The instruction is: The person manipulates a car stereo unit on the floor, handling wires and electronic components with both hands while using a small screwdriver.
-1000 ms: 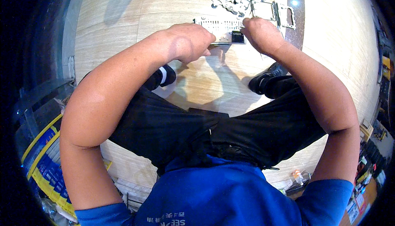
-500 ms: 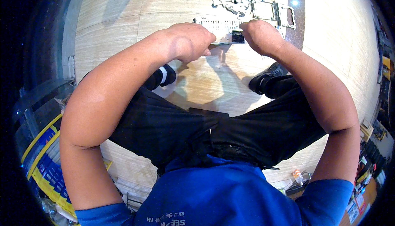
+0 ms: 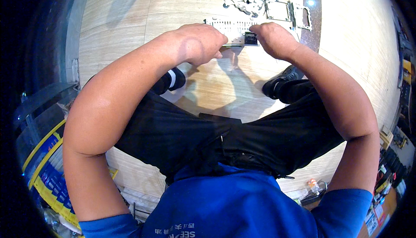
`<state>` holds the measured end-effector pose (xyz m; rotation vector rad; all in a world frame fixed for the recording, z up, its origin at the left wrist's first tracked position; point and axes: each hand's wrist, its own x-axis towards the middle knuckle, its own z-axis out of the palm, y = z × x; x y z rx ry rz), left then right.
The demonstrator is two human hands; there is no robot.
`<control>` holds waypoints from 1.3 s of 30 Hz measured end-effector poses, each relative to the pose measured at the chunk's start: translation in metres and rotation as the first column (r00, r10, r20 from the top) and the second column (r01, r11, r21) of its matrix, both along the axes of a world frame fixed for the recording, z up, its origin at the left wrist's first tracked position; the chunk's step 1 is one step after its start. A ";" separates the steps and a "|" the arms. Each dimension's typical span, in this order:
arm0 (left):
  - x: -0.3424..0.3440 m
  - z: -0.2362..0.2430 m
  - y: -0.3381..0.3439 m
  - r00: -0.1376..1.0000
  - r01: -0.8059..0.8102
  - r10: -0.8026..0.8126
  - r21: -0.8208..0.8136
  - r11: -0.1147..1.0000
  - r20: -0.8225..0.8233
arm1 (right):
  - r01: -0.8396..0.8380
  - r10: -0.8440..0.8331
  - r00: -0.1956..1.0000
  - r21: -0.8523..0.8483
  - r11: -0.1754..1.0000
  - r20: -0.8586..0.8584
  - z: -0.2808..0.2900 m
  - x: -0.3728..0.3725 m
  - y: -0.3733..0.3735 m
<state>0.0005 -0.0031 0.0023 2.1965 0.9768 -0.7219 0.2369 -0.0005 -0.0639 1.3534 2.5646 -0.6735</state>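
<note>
Lying crosswise over the floor (image 3: 125, 25), long axis running from hand to hand, the metal plate (image 3: 234, 28) has its left end in the closed grip of the left hand (image 3: 201, 43); the right hand (image 3: 275, 39) bunches fingertips at its right end, their hold unclear.

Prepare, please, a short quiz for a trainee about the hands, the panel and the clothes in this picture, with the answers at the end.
1. True or false: the left hand is at the left side of the slotted panel.
2. Choose one. The person's shirt is: a) red, b) blue, c) white.
3. Complete: the black square on the panel is nearer to the ___.

Key:
1. True
2. b
3. right hand
</note>
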 end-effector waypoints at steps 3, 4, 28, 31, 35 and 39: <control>0.000 0.001 0.000 1.000 0.000 0.000 -0.005 1.000 0.005 | -0.010 0.010 1.000 0.013 1.000 0.001 -0.001 0.000 0.002; 0.000 0.001 0.000 1.000 0.001 0.000 -0.004 1.000 0.011 | -0.003 0.003 1.000 -0.001 1.000 0.012 0.000 0.000 0.003; -0.003 0.001 0.002 1.000 0.008 -0.009 0.013 1.000 0.012 | 0.188 -0.197 0.972 0.081 0.979 0.129 0.001 0.023 0.022; -0.001 0.006 0.004 1.000 0.003 -0.003 0.006 1.000 -0.009 | 0.245 -0.249 0.957 0.046 0.968 0.147 -0.008 0.036 0.021; -0.006 0.009 0.008 1.000 -0.027 0.027 0.003 1.000 -0.010 | 0.277 -0.264 0.947 -0.051 0.959 0.185 0.004 0.038 0.020; -0.009 0.004 0.015 0.998 -0.055 0.052 0.080 0.995 0.038 | 0.252 -0.223 0.950 -0.112 0.961 0.219 -0.026 0.078 0.013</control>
